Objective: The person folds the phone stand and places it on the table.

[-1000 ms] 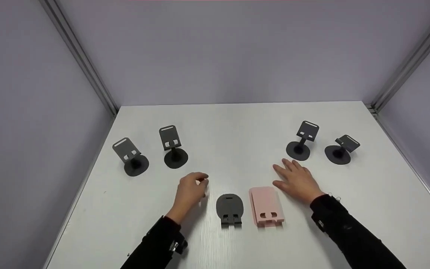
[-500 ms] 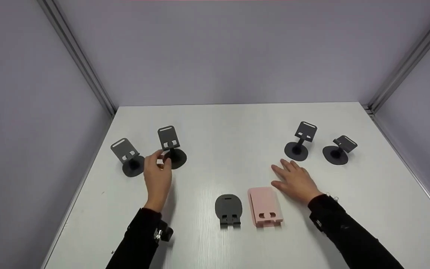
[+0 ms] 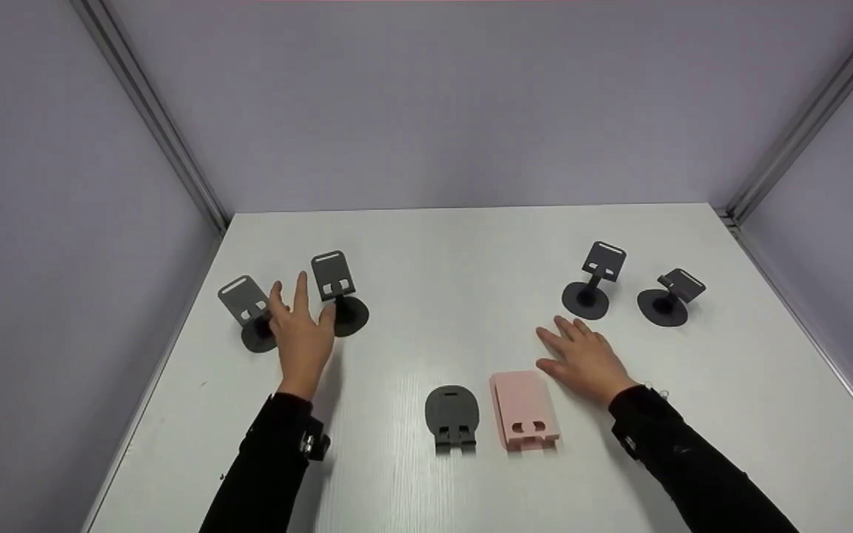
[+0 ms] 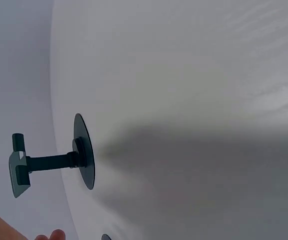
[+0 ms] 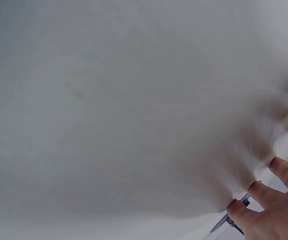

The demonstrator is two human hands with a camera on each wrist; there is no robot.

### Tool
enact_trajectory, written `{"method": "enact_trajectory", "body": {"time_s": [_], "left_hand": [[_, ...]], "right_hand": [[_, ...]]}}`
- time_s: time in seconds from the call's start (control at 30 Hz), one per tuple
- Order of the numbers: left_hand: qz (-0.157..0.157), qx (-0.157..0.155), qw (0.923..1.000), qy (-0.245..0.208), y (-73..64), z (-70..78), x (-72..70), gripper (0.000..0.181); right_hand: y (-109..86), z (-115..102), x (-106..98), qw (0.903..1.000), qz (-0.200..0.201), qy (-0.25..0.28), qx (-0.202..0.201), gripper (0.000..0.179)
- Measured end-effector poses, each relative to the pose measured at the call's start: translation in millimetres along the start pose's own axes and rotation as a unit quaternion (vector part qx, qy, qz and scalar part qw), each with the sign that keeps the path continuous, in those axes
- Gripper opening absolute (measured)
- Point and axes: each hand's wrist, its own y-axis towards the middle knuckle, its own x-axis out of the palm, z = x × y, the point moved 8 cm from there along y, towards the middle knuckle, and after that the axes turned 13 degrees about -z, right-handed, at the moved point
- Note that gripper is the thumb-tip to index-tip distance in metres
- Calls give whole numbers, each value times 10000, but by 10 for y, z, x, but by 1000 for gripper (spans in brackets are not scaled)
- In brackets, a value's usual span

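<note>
My left hand (image 3: 302,340) reaches between two dark grey phone stands at the back left, its fingers spread and nothing in its grasp. Its thumb tip overlaps the base edge of the inner stand (image 3: 333,275); its other fingers partly cover the outer stand (image 3: 243,298). In the left wrist view, one stand (image 4: 49,163) shows side-on near the fingertips. My right hand (image 3: 586,360) rests on the white table (image 3: 456,326) with fingers spread. In front of it stands a third unfolded phone stand (image 3: 604,260).
Farther right is another dark stand (image 3: 682,285), its plate tilted low. Nearer the person lie a folded dark grey stand (image 3: 452,409) and a folded pink stand (image 3: 524,403), side by side. Pale panels (image 3: 441,104) enclose the table's back and sides.
My left hand has moved left and forward from beside the folded dark stand to the left pair, and its fingers have spread out. The right hand has stayed put.
</note>
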Motion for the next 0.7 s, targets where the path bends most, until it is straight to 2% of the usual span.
{"method": "enact_trajectory", "body": {"time_s": [0.2,0.4,0.7], "left_hand": [[-557,-341,9977,167,59,-91,80,59],[-769,-317,9963,194,61,-98,144,53],[-904,-137,9958,60,78,-25,196,45]], "right_hand": [[-7,-10,-12,10000,71,55,-15,59],[-11,-1,-3,10000,29,62,33,60],[-25,32,23,10000,0,52,67,61]]}}
